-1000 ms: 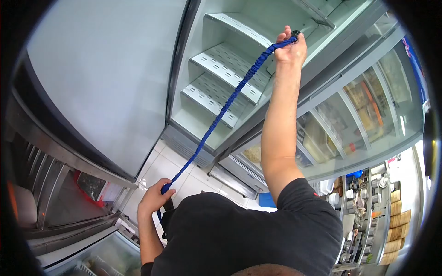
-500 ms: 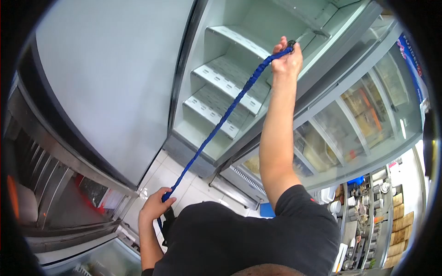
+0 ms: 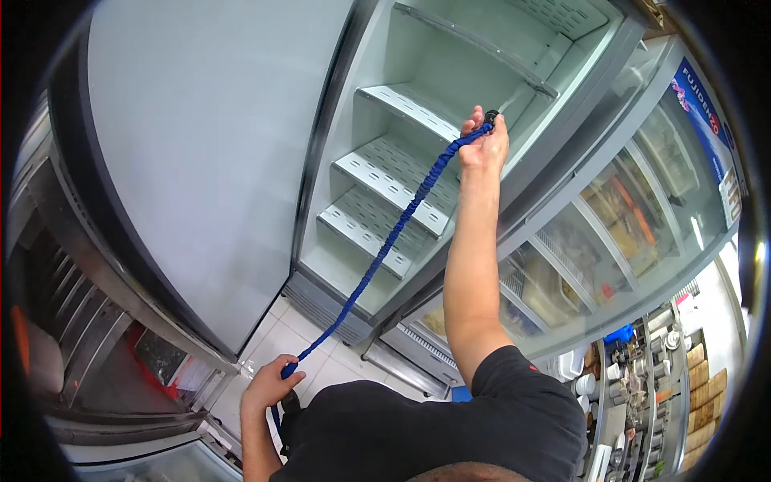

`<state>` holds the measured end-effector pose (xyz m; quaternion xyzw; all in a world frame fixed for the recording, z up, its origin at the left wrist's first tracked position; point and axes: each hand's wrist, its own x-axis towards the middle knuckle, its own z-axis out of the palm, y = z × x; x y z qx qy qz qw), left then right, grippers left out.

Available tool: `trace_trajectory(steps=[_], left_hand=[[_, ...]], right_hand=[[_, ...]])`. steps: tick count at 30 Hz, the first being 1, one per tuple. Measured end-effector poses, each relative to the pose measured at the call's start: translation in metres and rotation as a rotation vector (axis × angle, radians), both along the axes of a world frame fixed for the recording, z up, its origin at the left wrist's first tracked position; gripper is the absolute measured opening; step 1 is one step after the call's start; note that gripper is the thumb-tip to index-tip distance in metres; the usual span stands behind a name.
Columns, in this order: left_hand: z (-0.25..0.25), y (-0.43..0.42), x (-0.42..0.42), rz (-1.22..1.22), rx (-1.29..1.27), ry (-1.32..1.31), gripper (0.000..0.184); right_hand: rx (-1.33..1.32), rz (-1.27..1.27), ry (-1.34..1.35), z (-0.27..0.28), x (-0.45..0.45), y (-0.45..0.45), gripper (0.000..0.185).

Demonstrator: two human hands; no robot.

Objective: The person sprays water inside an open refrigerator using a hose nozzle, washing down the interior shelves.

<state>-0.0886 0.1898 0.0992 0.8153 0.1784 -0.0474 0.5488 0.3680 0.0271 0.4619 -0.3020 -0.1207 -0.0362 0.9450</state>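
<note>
A blue crinkled fabric hose [image 3: 393, 233] runs slantwise between my hands in the head view. Raised in front of the open display fridge [image 3: 377, 145], my right hand [image 3: 485, 146] is closed around the hose's black nozzle [image 3: 491, 118]. A faint pale streak, like a jet of water, leaves the nozzle toward the fridge's inner right wall. Low on the left, my left hand [image 3: 271, 383] grips the hose near my waist, and its lower length drops behind that hand. White slotted shelves [image 3: 393, 173] step down inside the fridge, left of the nozzle.
The fridge's large grey door [image 3: 201, 161] stands swung out to the left. A curved glass display case [image 3: 594, 225] holding food packs is at the right. White floor tiles [image 3: 329, 373] show below; a metal rack [image 3: 642, 386] with kitchenware stands lower right.
My right hand with the nozzle has come down and slightly left. The hose sags a little more between my hands. The view has shifted, showing more of the fridge's upper inside.
</note>
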Motion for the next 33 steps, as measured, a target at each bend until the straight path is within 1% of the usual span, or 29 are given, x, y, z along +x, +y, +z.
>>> trace_trajectory(steps=[13,16,20,21,25,31,33], left_hand=[[-0.010,0.001,0.000,-0.003,0.007,-0.059,0.050],[-0.001,0.000,0.002,-0.010,-0.007,0.034,0.050],[-0.001,-0.001,0.003,-0.023,0.027,0.009,0.051],[-0.001,-0.001,0.003,-0.034,0.019,0.017,0.052],[0.001,-0.001,0.003,-0.030,0.025,0.010,0.051],[0.000,-0.001,-0.001,-0.014,0.030,0.001,0.052],[0.001,-0.003,-0.001,-0.016,0.010,0.042,0.049]], right_hand=[[-0.003,0.008,-0.015,-0.004,0.001,0.002,0.028],[-0.013,0.009,-0.013,-0.008,0.002,0.005,0.028],[-0.052,0.127,0.006,-0.016,-0.003,0.015,0.028],[-0.083,0.165,-0.026,-0.020,-0.002,0.017,0.027],[-0.113,0.393,-0.037,-0.025,0.003,0.024,0.023],[-0.179,0.480,-0.089,-0.025,-0.010,0.033,0.022],[-0.195,0.563,-0.100,-0.027,-0.007,0.035,0.024]])
